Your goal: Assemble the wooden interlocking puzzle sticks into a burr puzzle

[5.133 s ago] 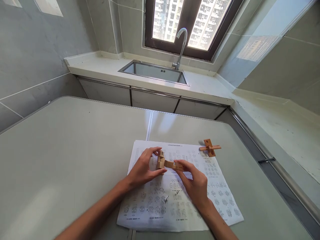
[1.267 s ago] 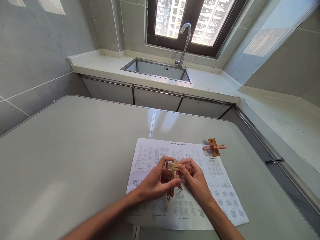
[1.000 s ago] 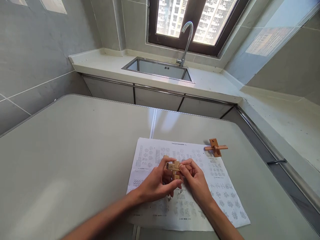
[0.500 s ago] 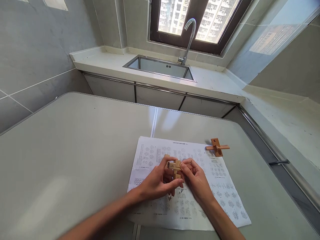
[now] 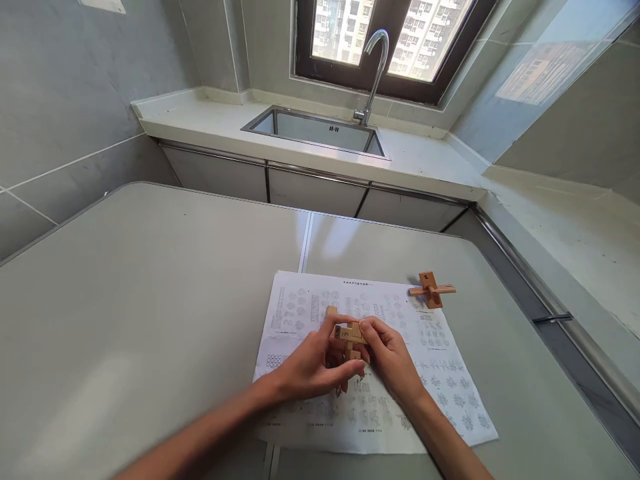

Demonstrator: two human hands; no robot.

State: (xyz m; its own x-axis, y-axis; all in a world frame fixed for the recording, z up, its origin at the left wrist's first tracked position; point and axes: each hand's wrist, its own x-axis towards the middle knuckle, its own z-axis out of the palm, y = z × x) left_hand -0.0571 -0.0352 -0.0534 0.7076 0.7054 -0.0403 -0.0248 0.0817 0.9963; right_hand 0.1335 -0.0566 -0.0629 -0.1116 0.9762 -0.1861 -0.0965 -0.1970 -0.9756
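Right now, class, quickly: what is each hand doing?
Left hand: closed, fingers gripping the wooden puzzle.
Right hand: closed, fingers gripping the same puzzle from the other side.

The lower half of the wooden puzzle sits hidden inside the grip of the left hand and right hand, so how its pieces interlock cannot be told. A mark on its dark end face is too small to read. The printed sheet carries rows of tiny diagrams and a title line, all too fine to make out, and the hands and forearms cover its middle. Both forearms run off the bottom edge. The second wooden cross bears a small number, barely legible. The window is cut off at the top
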